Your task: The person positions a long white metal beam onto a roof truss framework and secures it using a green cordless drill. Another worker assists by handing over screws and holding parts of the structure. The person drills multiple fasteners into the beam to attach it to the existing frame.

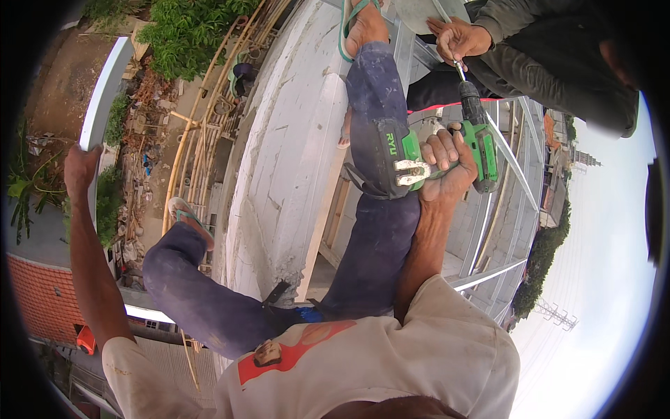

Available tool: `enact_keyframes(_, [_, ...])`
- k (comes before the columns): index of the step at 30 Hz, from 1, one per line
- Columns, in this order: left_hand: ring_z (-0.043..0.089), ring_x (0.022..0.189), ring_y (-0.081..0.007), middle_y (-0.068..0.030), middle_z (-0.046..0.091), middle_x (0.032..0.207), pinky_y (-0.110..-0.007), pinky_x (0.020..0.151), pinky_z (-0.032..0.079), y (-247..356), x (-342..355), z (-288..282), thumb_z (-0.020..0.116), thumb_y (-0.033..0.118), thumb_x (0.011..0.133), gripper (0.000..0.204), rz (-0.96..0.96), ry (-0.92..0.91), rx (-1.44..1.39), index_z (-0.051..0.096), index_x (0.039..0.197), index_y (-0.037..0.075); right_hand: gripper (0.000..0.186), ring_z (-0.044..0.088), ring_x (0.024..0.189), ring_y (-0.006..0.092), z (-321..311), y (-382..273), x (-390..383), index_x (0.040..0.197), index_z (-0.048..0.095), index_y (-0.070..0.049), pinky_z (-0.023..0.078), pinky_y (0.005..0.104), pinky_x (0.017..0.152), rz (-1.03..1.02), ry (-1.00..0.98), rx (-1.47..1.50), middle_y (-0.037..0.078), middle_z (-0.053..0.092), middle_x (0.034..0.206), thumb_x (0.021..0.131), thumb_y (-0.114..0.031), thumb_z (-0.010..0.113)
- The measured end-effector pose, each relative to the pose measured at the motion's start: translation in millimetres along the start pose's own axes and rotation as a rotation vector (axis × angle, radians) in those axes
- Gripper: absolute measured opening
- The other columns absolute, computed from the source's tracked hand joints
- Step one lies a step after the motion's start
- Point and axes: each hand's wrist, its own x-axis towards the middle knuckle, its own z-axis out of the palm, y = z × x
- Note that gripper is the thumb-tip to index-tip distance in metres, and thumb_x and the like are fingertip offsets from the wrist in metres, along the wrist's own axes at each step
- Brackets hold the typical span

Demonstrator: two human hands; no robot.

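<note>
My right hand [447, 164] is wrapped round the handle of a green and black cordless drill [483, 153], whose battery end lies over my thigh. The drill's chuck points up, away from me, with a long bit [460, 70] in it. Another person's hand [462, 40] pinches that bit near its tip; what else those fingers hold is too small to tell. Far to the left, my left hand [82, 167] is closed on the lower end of a pale, flat-sided metal profile [106, 94], which stands out over the drop.
I straddle a rough concrete wall top [279, 146]. Below on the left are bamboo poles [192, 150], rubble, bushes and a tiled roof [43, 297]. Metal truss members [488, 276] run along the right, where the other person in dark sleeves [551, 77] crouches close.
</note>
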Motion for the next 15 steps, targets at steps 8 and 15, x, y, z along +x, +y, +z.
enact_keyframes(8, [0.068, 0.109, -0.0478, -0.0313, 0.071, 0.112, -0.052, 0.094, 0.052, -7.4, 8.3, 8.7, 0.073, 0.047, 0.083, 0.063, 0.045, 0.005, -0.006, 0.069, 0.119, -0.005, 0.012, 0.04, 0.052, 0.0082, -4.1, -0.2, -5.2, 0.113, 0.056, -0.004, 0.038, 0.0291, 0.058, -0.016, 0.028, -0.003, -0.005, 0.042, 0.066, 0.102, -0.008, 0.053])
enact_keyframes(15, [0.068, 0.11, -0.0481, -0.0309, 0.071, 0.113, -0.053, 0.093, 0.052, -20.9, 19.9, 18.0, 0.074, 0.049, 0.084, 0.064, 0.083, 0.011, 0.009, 0.069, 0.12, -0.004, 0.012, 0.04, 0.052, 0.0084, -8.8, -0.9, -4.0, 0.112, 0.057, -0.004, 0.038, 0.0291, 0.058, -0.015, 0.018, 0.042, -0.005, 0.042, 0.066, 0.101, -0.008, 0.053])
